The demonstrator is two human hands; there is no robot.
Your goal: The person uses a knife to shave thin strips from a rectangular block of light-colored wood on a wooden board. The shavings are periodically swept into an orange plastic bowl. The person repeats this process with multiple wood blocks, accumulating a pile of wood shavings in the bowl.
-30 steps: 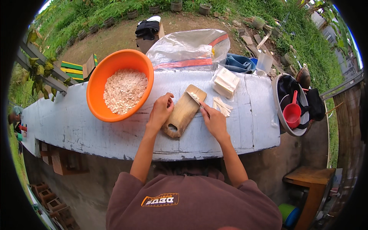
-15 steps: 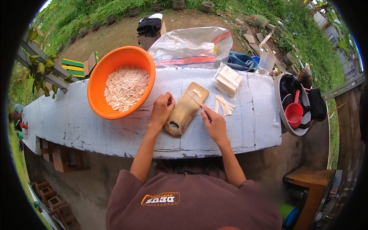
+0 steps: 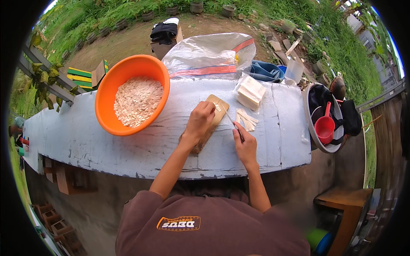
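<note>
Outdoors, with grass (image 3: 348, 64) and bare earth (image 3: 128, 45) beyond; pale, scuffed tabletop (image 3: 273, 138) under both hands. Noted at the left hand (image 3: 200, 121): fingers bent, held over a wooden board (image 3: 207, 134); not possible to tell from this angle if together, apart or pinching anything. Lying on the far half of the board, just beside those fingertips and to their right: small pale pieces (image 3: 218, 108). Long axis of the board: slanting away and to the right beneath the left hand, crossed by the wrist towards the near end. Noted at the right hand (image 3: 245, 144): clamped on the handle of a thin knife (image 3: 229, 116), with blade angled away and leftward, tip near the right of the same pieces. Nearer of the two to the pieces: left hand. Just ahead of the right hand: loose pale strips (image 3: 247, 120), fanned out on the tabletop; farther ahead, a clear packet (image 3: 250, 91) with pale contents. Well left of the left hand: orange bowl (image 3: 106, 111), holding many pale flakes (image 3: 139, 100).
</note>
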